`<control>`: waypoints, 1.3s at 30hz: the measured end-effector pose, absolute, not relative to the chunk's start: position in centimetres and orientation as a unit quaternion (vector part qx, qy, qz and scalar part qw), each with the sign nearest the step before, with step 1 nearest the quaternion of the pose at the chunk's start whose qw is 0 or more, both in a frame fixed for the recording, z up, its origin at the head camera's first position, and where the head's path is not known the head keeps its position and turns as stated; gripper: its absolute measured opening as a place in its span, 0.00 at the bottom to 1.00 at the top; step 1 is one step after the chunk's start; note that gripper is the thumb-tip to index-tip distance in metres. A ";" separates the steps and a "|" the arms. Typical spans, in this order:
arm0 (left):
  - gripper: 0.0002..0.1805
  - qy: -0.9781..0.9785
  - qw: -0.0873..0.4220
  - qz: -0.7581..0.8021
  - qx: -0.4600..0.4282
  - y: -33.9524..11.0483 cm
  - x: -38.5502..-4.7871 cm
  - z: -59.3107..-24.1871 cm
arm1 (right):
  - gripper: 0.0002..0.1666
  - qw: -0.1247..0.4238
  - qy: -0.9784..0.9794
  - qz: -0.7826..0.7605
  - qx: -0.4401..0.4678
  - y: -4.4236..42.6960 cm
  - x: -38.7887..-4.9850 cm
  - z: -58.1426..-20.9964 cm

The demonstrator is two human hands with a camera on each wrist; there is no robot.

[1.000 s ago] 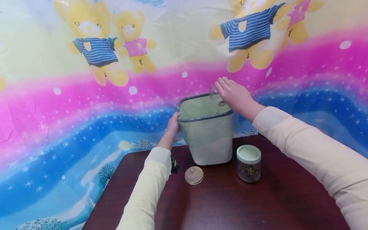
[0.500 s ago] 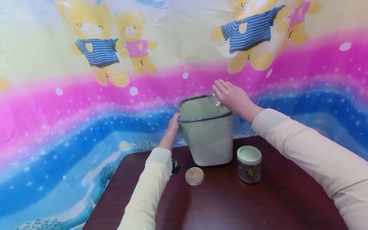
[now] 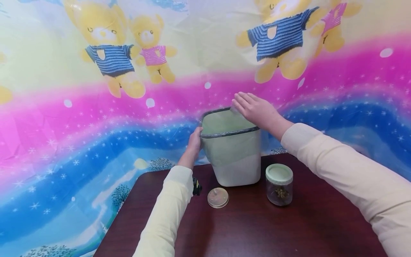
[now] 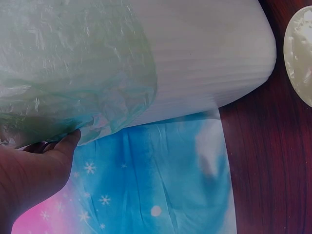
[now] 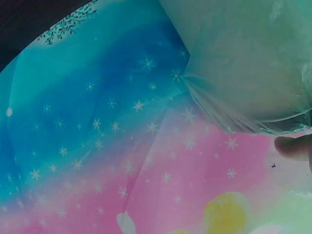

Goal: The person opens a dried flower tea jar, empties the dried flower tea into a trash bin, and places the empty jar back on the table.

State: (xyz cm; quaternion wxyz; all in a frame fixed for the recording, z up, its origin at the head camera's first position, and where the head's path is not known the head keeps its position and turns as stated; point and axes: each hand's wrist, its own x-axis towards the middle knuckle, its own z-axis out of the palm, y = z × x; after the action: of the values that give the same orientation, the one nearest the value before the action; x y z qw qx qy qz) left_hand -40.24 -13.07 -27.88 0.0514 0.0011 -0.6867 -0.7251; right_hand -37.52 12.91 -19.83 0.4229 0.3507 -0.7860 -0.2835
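Observation:
A white trash bin (image 3: 237,173) with a translucent green bag (image 3: 229,146) over its rim stands at the back of the table. My left hand (image 3: 194,142) grips its left side near the rim; in the left wrist view the thumb (image 4: 66,146) lies against the bag. Above the bin's right rim, my right hand (image 3: 258,110) holds a clear jar (image 3: 236,110), tipped into the opening and mostly hidden by the fingers. In the right wrist view a small dark bit shows on that jar (image 5: 287,178). The bin's floor is out of sight.
On the dark red table (image 3: 250,228) lies a round gold-coloured lid (image 3: 218,197) in front of the bin. A clear jar with a pale green lid (image 3: 279,185) and dried brownish pieces stands to its right. A cloth with printed bears (image 3: 112,60) hangs behind.
My right hand has moved slightly left and down, tipping the clear jar further into the bin. The dark pieces seen at the jar earlier are out of sight in the head view. My left hand stays put.

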 end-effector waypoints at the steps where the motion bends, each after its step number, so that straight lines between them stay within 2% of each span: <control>1: 0.22 -0.687 0.052 -0.725 0.002 -13.1 -40.3 -27.9 | 0.39 0.432 -0.773 -0.297 0.356 12.9 -37.6 -19.9; 5: 0.16 -0.682 0.056 -0.730 0.000 -13.0 -40.3 -27.9 | 0.38 0.472 -0.716 -0.356 0.372 12.8 -37.9 -19.9; 11: 0.15 -0.680 0.058 -0.730 0.000 -13.1 -40.3 -28.0 | 0.35 0.511 -0.663 -0.373 0.401 12.9 -38.4 -20.1; 17: 0.20 -0.679 0.061 -0.731 0.000 -13.2 -40.3 -27.9 | 0.33 0.537 -0.634 -0.334 0.445 13.5 -39.2 -19.8; 21: 0.27 -0.678 0.060 -0.733 -0.002 -13.1 -40.3 -27.8 | 0.24 0.548 -0.612 -0.326 0.468 13.9 -39.4 -19.6; 25: 0.25 -0.679 0.066 -0.731 -0.001 -13.0 -40.4 -27.9 | 0.22 0.560 -0.580 -0.338 0.485 14.1 -39.8 -19.8; 30: 0.23 -0.675 0.067 -0.735 -0.001 -12.9 -40.3 -27.9 | 0.23 0.567 -0.557 -0.363 0.487 14.3 -40.0 -20.4; 34: 0.18 -0.680 0.060 -0.731 0.000 -13.0 -40.2 -27.9 | 0.32 0.563 -0.557 -0.373 0.484 14.4 -40.0 -20.5; 39: 0.15 -0.680 0.062 -0.731 0.000 -13.0 -40.1 -27.9 | 0.32 0.565 -0.555 -0.367 0.488 14.4 -39.9 -20.5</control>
State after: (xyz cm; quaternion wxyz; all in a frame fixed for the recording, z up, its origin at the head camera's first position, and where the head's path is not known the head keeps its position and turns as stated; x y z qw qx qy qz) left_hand -40.07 -13.03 -27.90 0.0618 0.0001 -0.6796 -0.7310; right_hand -39.88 14.36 -20.51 0.5649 0.4882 -0.5548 -0.3670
